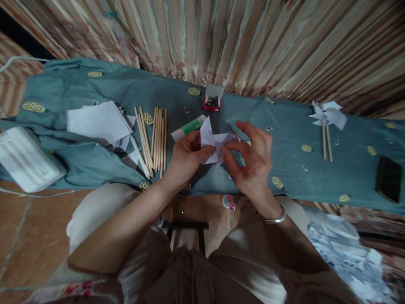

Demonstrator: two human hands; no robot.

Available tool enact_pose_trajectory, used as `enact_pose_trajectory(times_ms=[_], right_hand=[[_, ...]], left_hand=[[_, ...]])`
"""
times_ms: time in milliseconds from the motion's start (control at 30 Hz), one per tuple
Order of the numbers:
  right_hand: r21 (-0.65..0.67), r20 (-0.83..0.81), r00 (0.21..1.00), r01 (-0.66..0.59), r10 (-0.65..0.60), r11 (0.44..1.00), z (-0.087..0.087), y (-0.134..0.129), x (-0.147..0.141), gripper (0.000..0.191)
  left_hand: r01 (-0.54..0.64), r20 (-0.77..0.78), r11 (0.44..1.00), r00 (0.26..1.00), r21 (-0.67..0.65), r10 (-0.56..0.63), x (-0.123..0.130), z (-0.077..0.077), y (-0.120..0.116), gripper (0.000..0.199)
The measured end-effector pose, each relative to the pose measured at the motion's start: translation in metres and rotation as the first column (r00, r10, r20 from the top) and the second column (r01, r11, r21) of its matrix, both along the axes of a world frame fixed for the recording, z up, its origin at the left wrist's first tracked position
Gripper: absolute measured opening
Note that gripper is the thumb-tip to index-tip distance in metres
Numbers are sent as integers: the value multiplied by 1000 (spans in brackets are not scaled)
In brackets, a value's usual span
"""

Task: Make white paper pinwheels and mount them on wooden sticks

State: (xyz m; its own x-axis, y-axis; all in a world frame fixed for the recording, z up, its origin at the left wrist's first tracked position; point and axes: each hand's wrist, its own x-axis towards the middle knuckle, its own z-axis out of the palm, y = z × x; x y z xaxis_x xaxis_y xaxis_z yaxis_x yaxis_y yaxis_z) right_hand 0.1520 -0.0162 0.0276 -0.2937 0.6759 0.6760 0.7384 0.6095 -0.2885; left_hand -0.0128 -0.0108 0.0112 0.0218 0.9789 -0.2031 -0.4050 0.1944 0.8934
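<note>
A folded white paper pinwheel [209, 141] is held up over the middle of the cloth, between both hands. My left hand [187, 155] grips it from the left, thumb pressed near its centre. My right hand [249, 158] pinches the right part with thumb and forefinger, while its other fingers are raised. Just behind my left hand lies a green and white glue stick [190, 127]. Part of a thin dark tool [234, 131], perhaps scissors, shows behind the right hand; the rest is hidden. Farther back stands an open red box [211, 102] of small shiny metal pieces.
Several wooden sticks [160, 137] lie left of my hands, beside a stack of white paper [99, 124]. A white box-like device [30, 160] is at the far left. Finished pinwheels on sticks [327, 116] and a dark phone [389, 179] lie to the right. Paper scraps [348, 253] fill a bag below.
</note>
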Motion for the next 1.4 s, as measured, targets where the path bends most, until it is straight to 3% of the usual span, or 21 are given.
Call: enact_pose_trajectory(times_ms=[467, 733, 900, 1033, 1133, 1233, 1333, 1400], right_hand=[[-29, -1, 998, -66, 66, 997, -10, 0, -5, 7], [-22, 123, 992, -17, 20, 1000, -10, -2, -12, 14], [-100, 97, 994, -34, 44, 994, -11, -2, -12, 17], [12, 96, 995, -18, 16, 1000, -4, -4, -10, 8], [-14, -19, 1000, -6, 5, 1000, 0, -2, -3, 9], [-192, -245, 967, 18, -66, 981, -8, 7, 10, 25], [-392, -522, 843, -101, -131, 914, -24, 21, 23, 34], [-514, -662, 726, -263, -183, 816, -32, 27, 27, 34]], left_hand=[[8, 1, 1000, 1000, 16, -8, -1, -4, -5, 37], [10, -49, 1000, 999, -15, -11, 0, -9, -5, 40], [-14, -52, 1000, 999, -7, 13, -1, -11, -2, 40], [-36, -38, 999, 999, -16, 35, -3, -9, 1, 38], [-43, -4, 999, 999, -31, 42, -5, -8, 2, 36], [-47, 44, 997, 998, -60, 49, -7, -6, 3, 37], [-26, 90, 996, 995, -82, 33, -9, -5, 2, 36], [2, 105, 996, 994, -84, 7, -10, -5, 2, 34]])
